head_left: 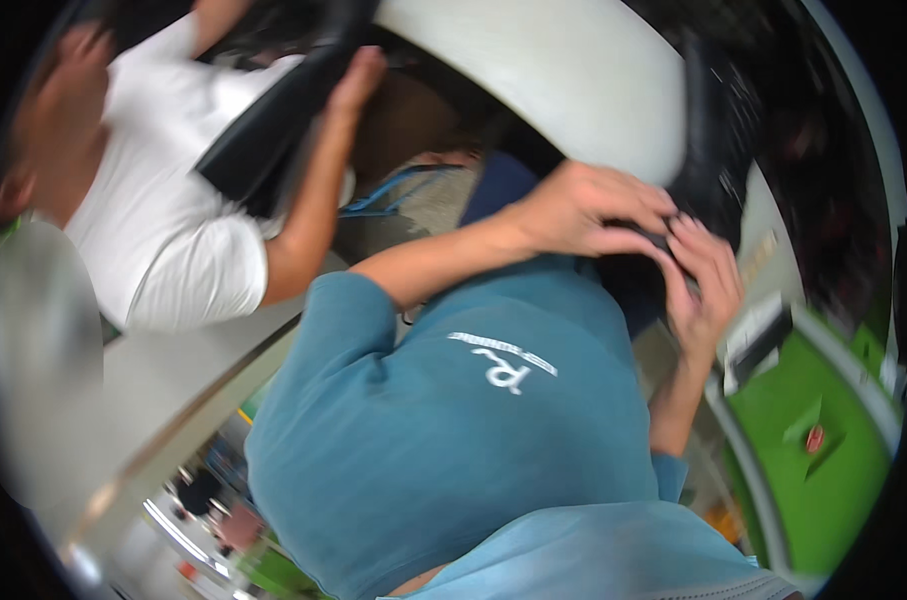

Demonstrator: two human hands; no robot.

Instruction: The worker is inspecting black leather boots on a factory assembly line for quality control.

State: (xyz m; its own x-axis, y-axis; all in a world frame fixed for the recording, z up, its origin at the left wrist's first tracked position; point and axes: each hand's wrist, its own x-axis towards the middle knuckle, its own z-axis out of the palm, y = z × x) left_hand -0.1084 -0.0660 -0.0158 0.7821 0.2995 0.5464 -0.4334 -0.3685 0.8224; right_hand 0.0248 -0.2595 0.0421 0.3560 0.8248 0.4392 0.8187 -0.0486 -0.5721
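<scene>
The picture is blurred and tilted. My left hand (588,210) reaches out from my teal sleeve and closes over the lower end of a black part (718,120). That part runs up along the edge of a big white curved panel (573,70). My right hand (705,285) comes up from below, its fingers curled on the same black end and touching the left hand's fingertips. My teal shirt (453,430) fills the lower middle and hides what lies beneath the hands.
At the upper left, a person in a white T-shirt (173,200) holds a long black piece (273,110) with one raised hand (358,80). A green surface (823,480) with a small red thing (815,438) lies at the right. A pale ledge (153,400) crosses the lower left.
</scene>
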